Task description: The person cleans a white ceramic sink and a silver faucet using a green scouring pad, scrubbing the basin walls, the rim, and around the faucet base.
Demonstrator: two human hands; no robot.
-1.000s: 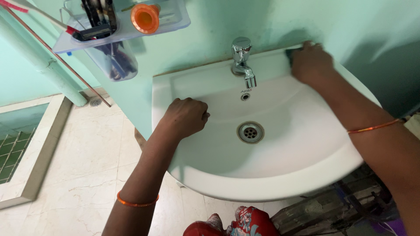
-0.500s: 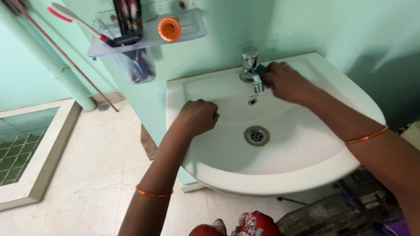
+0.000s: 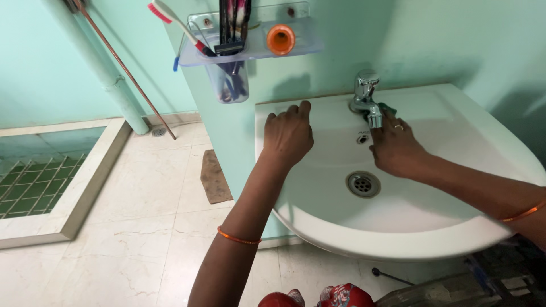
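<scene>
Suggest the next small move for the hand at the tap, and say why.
Probably rub the green pad around the tap's base: the right hand already presses it there, while the left hand rests on the sink's back rim.

glossy white ceramic sink (image 3: pixel 455 227), shiny chrome tap (image 3: pixel 365 94)

A big white round sink (image 3: pixel 432 227) is fixed to a pale green wall. The shiny silver tap (image 3: pixel 365 98) stands at the back of the sink. The right hand (image 3: pixel 396 149) is just under the tap and presses a dark green cloth (image 3: pixel 388 108) against it. The left hand (image 3: pixel 288 133) rests on the sink's back left rim, fingers spread. A round metal drain (image 3: pixel 363 184) sits in the sink's bottom. Up left of the sink hangs a clear plastic shelf (image 3: pixel 301 46) with a small orange cup (image 3: pixel 281 38).
</scene>
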